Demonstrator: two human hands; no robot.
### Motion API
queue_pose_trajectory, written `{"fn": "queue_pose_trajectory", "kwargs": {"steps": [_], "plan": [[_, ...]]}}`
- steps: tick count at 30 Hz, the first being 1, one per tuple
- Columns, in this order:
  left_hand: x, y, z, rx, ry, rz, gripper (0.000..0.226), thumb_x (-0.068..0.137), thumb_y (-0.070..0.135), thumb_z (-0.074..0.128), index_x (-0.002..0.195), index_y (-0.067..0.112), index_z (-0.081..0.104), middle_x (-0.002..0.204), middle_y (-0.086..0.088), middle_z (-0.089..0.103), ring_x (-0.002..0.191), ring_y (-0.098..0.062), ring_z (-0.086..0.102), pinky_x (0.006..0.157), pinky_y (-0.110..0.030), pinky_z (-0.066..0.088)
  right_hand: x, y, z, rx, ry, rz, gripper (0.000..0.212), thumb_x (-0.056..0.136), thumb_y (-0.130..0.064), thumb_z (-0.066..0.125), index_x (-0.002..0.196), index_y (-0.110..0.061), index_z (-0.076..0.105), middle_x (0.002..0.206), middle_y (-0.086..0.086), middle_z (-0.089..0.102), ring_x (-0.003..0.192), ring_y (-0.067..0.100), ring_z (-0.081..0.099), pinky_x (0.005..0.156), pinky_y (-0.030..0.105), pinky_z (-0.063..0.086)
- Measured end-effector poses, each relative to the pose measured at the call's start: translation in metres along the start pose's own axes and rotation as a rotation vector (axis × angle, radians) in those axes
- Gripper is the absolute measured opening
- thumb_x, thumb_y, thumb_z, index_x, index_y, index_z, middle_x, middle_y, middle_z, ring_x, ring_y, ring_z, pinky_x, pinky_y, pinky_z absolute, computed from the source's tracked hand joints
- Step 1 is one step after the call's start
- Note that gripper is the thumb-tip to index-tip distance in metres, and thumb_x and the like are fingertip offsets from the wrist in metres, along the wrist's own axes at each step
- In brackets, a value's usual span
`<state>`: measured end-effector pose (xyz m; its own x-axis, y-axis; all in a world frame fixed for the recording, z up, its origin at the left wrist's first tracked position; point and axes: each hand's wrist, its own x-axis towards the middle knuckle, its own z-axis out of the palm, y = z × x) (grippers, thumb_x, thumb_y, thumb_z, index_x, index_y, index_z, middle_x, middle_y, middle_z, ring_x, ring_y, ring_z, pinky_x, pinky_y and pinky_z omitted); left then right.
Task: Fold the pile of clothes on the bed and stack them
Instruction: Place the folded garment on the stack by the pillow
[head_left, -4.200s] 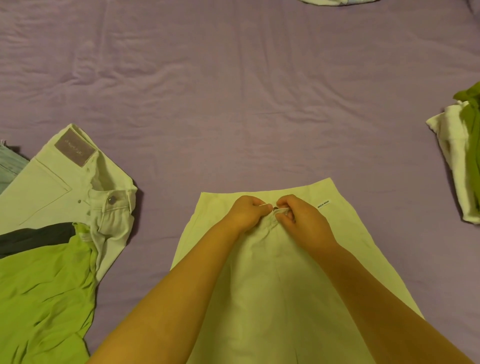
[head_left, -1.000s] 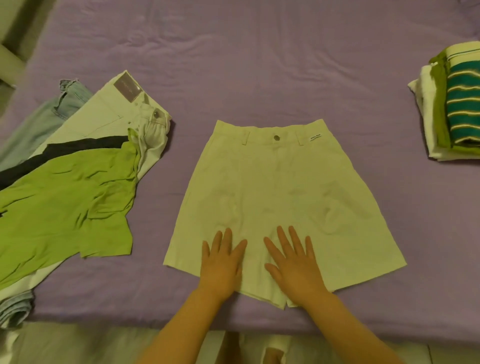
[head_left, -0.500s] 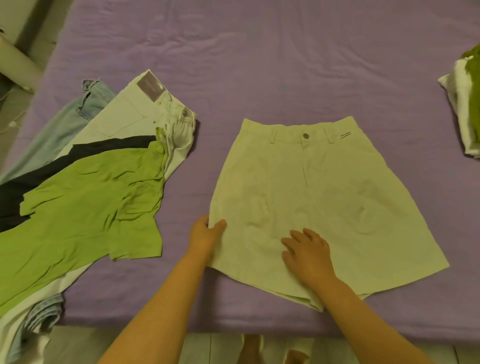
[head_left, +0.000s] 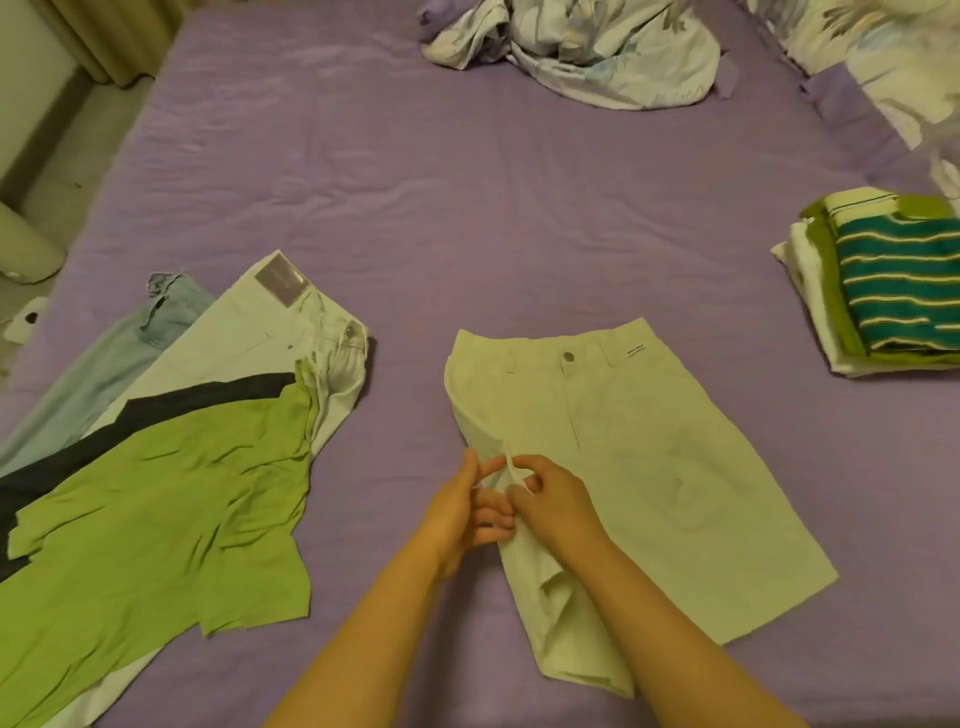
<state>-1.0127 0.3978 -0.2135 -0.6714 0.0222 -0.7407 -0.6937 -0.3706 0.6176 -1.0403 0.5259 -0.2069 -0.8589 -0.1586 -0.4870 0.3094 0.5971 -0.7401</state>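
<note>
Centre frame: I see pale cream cotton shorts (head_left: 639, 447) on the purple bed (head_left: 415, 182) | left hand (head_left: 462, 512) and right hand (head_left: 556, 501) pinch their left edge | folded stack (head_left: 883, 291) right: done | unfolded pile (head_left: 156, 467) left: remaining

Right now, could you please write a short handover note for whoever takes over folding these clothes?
Left hand and right hand both pinch the left edge of the pale cream shorts, lifting it off the purple bedsheet; waistband faces away, button closed.
Done: a folded stack topped by a green striped shirt sits far right.
Left: fold the shorts and stack them, then the unfolded pile at left: lime green top, dark garment, off-white jeans, light blue jeans.
</note>
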Motion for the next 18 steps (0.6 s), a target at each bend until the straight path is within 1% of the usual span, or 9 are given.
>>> {"fn": "queue_pose_trajectory", "kwargs": {"steps": [2,3,5,7,9,12,14,16,18], "plan": [[0.01,0.0,0.008,0.122,0.16,0.058,0.035,0.099,0.045,0.04,0.1,0.021,0.066,0.063,-0.004,0.054,0.058,-0.014,0.053,0.064,-0.031,0.056,0.0,0.007,-0.014,-0.031,0.032,-0.042,0.031,0.094,-0.015,0.05,0.123,-0.016,0.061,0.106,-0.001,0.065,0.096,0.013,0.059,0.078,0.014,0.038],[0.017,-0.001,0.012,0.189,0.234,0.094,0.03,0.099,0.039,0.044,0.098,0.019,0.066,0.069,-0.003,0.055,0.062,-0.014,0.053,0.066,-0.03,0.055,-0.001,0.01,-0.022,-0.015,0.035,-0.069,0.029,0.095,-0.015,0.048,0.121,-0.015,0.062,0.109,-0.001,0.067,0.098,0.012,0.06,0.081,0.015,0.04],[0.03,-0.007,0.021,0.346,0.317,0.174,0.027,0.099,0.03,0.048,0.117,0.015,0.061,0.1,-0.005,0.062,0.088,-0.019,0.06,0.084,-0.035,0.052,-0.001,0.017,-0.041,0.038,0.034,-0.12,0.026,0.097,-0.016,0.048,0.118,-0.015,0.064,0.108,-0.005,0.067,0.097,0.007,0.06,0.081,0.011,0.041],[0.041,-0.011,0.032,0.508,0.363,0.228,0.043,0.099,0.026,0.048,0.139,0.01,0.045,0.13,-0.012,0.055,0.115,-0.028,0.053,0.098,-0.04,0.044,-0.001,0.026,-0.066,0.098,0.052,-0.149,0.025,0.097,-0.016,0.049,0.116,-0.016,0.065,0.104,-0.009,0.067,0.095,0.001,0.06,0.078,0.004,0.04],[0.048,-0.015,0.05,0.613,0.377,0.295,0.048,0.1,0.024,0.046,0.145,0.011,0.037,0.14,-0.016,0.047,0.127,-0.031,0.046,0.103,-0.039,0.039,-0.001,0.044,-0.098,0.153,0.091,-0.146,0.023,0.097,-0.015,0.05,0.114,-0.017,0.065,0.101,-0.014,0.066,0.091,-0.009,0.059,0.076,0.001,0.04],[0.058,-0.023,0.089,0.757,0.344,0.319,0.052,0.101,0.031,0.042,0.15,0.02,0.028,0.149,-0.015,0.034,0.137,-0.034,0.031,0.112,-0.046,0.028,-0.004,0.082,-0.151,0.172,0.18,-0.089,0.021,0.097,-0.014,0.051,0.113,-0.018,0.065,0.099,-0.019,0.063,0.085,-0.016,0.058,0.07,-0.001,0.04],[0.063,-0.029,0.12,0.845,0.313,0.322,0.054,0.101,0.036,0.04,0.151,0.026,0.023,0.157,-0.011,0.018,0.143,-0.031,0.018,0.117,-0.042,0.019,-0.006,0.115,-0.182,0.136,0.269,-0.014,0.022,0.097,-0.015,0.051,0.115,-0.015,0.065,0.103,-0.012,0.064,0.085,-0.008,0.058,0.07,0.002,0.04],[0.07,-0.036,0.149,0.969,0.256,0.354,0.054,0.101,0.039,0.037,0.151,0.029,0.019,0.16,-0.008,0.005,0.146,-0.028,0.007,0.116,-0.039,0.013,-0.005,0.15,-0.206,0.097,0.326,0.078,0.025,0.097,-0.015,0.052,0.118,-0.011,0.064,0.111,0.0,0.066,0.092,0.008,0.058,0.076,0.015,0.042],[0.079,-0.048,0.169,1.159,0.218,0.363,0.055,0.102,0.038,0.035,0.152,0.029,0.014,0.16,-0.009,-0.003,0.146,-0.029,0.0,0.117,-0.038,0.011,-0.004,0.182,-0.219,0.05,0.33,0.154,0.026,0.097,-0.015,0.051,0.119,-0.009,0.063,0.114,0.007,0.067,0.093,0.016,0.057,0.077,0.026,0.041]]}}
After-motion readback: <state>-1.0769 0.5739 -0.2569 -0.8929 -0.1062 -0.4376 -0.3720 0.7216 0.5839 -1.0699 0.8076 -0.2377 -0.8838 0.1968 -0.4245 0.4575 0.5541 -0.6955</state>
